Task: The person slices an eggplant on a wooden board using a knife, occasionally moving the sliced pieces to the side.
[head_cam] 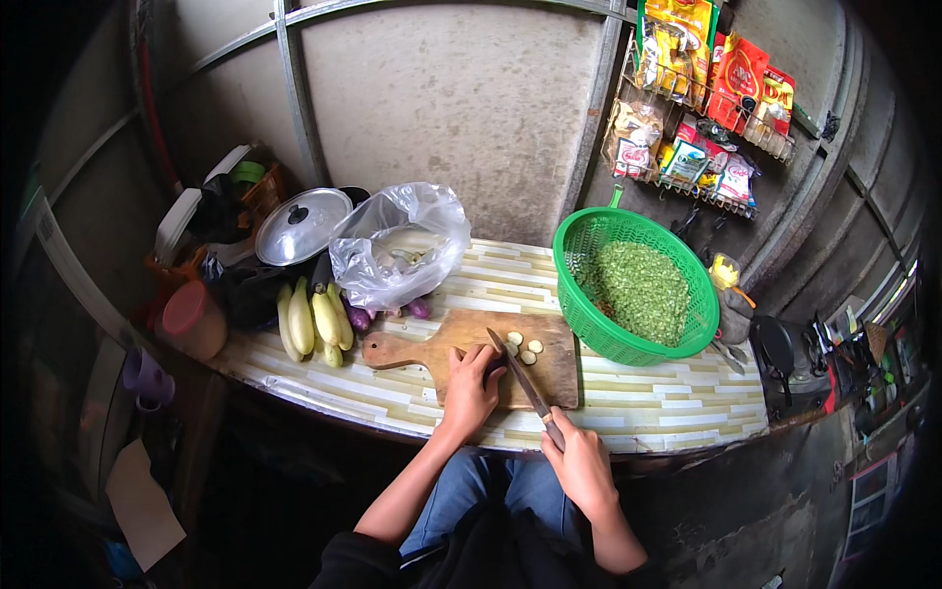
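Note:
A wooden cutting board [467, 324] lies on the table before me, its handle to the left. On it my left hand [469, 390] pins down a dark purple piece of eggplant [494, 364], mostly covered by the fingers. My right hand [585, 460] grips the handle of a long kitchen knife [524, 379]. Its blade slants up and left across the board, right beside the eggplant piece. Several round, pale-fleshed slices [528, 358] rest to the right of the blade.
A green plastic basket [634, 356] of chopped green vegetables [640, 291] stands right of the board. Pale long eggplants [300, 324], small purple eggplants [358, 318] and a clear plastic bag [434, 213] sit to the left, near a metal lid [305, 232]. A wire rack [681, 184] of packets hangs behind.

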Available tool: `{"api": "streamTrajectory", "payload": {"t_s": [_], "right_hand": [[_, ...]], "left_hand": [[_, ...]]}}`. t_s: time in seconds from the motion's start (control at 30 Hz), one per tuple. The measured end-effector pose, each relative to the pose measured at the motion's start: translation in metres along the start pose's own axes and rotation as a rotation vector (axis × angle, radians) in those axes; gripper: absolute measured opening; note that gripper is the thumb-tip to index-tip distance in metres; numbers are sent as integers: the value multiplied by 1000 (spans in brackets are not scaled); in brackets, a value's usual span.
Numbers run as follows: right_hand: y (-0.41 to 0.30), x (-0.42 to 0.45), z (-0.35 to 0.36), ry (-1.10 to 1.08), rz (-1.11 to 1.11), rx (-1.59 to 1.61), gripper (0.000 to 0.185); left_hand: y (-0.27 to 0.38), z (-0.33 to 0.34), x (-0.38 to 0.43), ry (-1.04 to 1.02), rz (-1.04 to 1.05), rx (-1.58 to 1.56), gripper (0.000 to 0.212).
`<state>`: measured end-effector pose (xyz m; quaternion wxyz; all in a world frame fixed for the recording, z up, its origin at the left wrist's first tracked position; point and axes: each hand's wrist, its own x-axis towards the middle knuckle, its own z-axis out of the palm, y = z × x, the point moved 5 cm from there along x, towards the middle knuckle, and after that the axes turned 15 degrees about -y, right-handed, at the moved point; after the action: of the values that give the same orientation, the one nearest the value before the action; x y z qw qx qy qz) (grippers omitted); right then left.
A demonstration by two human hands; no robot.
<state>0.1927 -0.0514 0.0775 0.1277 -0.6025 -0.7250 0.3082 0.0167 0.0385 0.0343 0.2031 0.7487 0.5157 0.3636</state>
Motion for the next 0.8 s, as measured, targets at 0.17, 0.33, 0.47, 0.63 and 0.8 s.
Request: {"api": "streamTrajectory", "payload": {"t_s": [0.17,0.33,0.47,0.63,0.8], "right_hand": [[-6,11,9,7,16,-47,34],[-3,-5,6,-37,24,-9,33],[-4,-10,8,-56,33,12,35],[0,10,25,10,-34,-86,37],[4,-1,22,-49,32,-53,38]], "left_hand": [[-3,1,0,28,18,-7,20],[-3,1,-1,46,-30,-13,20],[-4,0,0,46,8,-18,21],[-7,2,2,8,33,-48,22],[-8,3,0,41,-9,-39,23]]}}
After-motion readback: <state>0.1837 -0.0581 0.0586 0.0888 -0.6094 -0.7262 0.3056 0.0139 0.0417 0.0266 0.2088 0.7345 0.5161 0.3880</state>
